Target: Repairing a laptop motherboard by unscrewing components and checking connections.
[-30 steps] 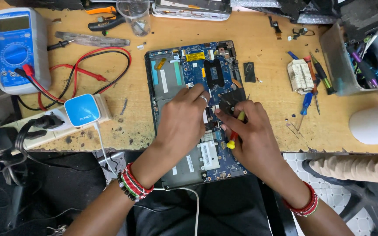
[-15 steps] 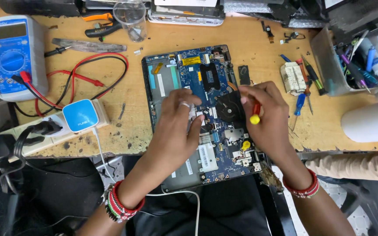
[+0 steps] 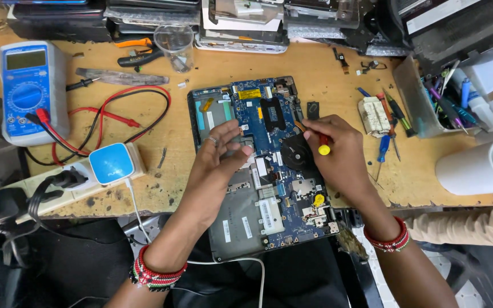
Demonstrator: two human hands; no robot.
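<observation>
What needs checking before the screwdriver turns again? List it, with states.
1. Screwdriver gripped in right hand: ok.
2. Left hand steadying the opened laptop: ok, fingers rest on the board.
3. Tip seated in a screw: cannot tell, hidden by the hand.
4. Laptop fully on the bench: not ok, its near end overhangs the edge.
5. Red and black multimeter leads off the board: ok.

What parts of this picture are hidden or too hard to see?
Head view only:
- Screwdriver tip: hidden under the right hand.
- Laptop board middle: covered by the left hand.
- Board's tiny screws: too small.
- White roll: cut off by the right edge.
</observation>
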